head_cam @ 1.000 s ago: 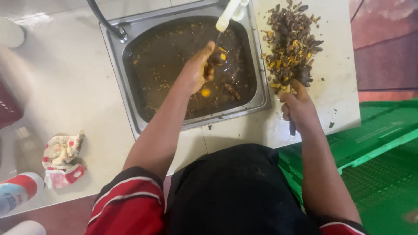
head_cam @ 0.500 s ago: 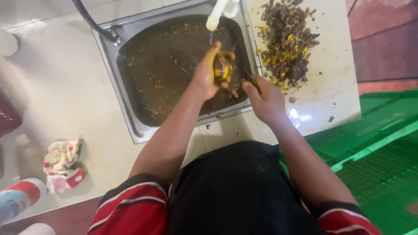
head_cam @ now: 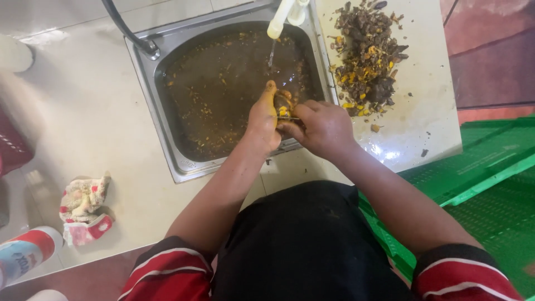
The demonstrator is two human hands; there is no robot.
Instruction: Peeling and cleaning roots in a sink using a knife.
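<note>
At the far left edge a spray bottle (head_cam: 25,253) with a red band lies low on the pale counter (head_cam: 78,111), and just beside it sits a crumpled red-and-cream cloth (head_cam: 83,209). Further right the steel sink (head_cam: 167,139) is sunk into the counter, its basin filled with murky brown water flecked with yellow bits; a dark hose (head_cam: 125,28) curves down to its back left corner.

The left hand (head_cam: 263,124) reaches forward from a bent elbow, forearm angled up and to the right over the sink's front rim. Its fingers are curled closed around a small yellow-and-brown piece of food (head_cam: 284,106), thumb pointing up toward the tap (head_cam: 281,17), from which a thin stream of water falls just above the piece. The piece is held over the right front part of the basin, above the water.

The right hand (head_cam: 320,125) comes in from the right, wrist bent inward, knuckles up — its fingers are folded against the same piece, touching the left hand. Whether it also grips a thin tool there cannot be told.

Right of the sink, on the white board (head_cam: 423,111), lies a heap of dark and yellow scraps (head_cam: 368,56). Green plastic crates (head_cam: 490,184) stand at the far right, below the counter.
</note>
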